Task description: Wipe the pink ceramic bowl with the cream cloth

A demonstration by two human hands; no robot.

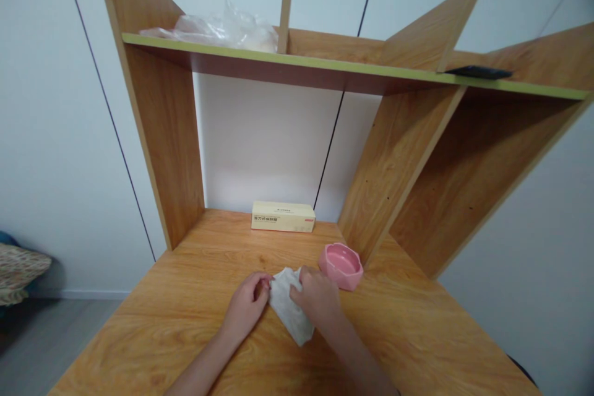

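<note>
Left of the bowl (pixel 349 279), right hand (pixel 319 297) gripped cloth (pixel 290 315), fingers bent; left hand (pixel 245 306) half-curled, hold unclear. Rightward overreach risked bowl impact

Wooden desk (pixel 218 260), cream box (pixel 283 217), pink bowl (pixel 349 280), shelf (pixel 343 67) with plastic bag (pixel 227 31)

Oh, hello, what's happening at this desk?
A person has both hands at a pale cloth over the wooden desk. The right hand grips the cloth; the left hand is at its upper left edge, though whether it pinches it is hard to tell. A pink bowl sits just beyond the right hand, and a cream box lies at the back.
</note>
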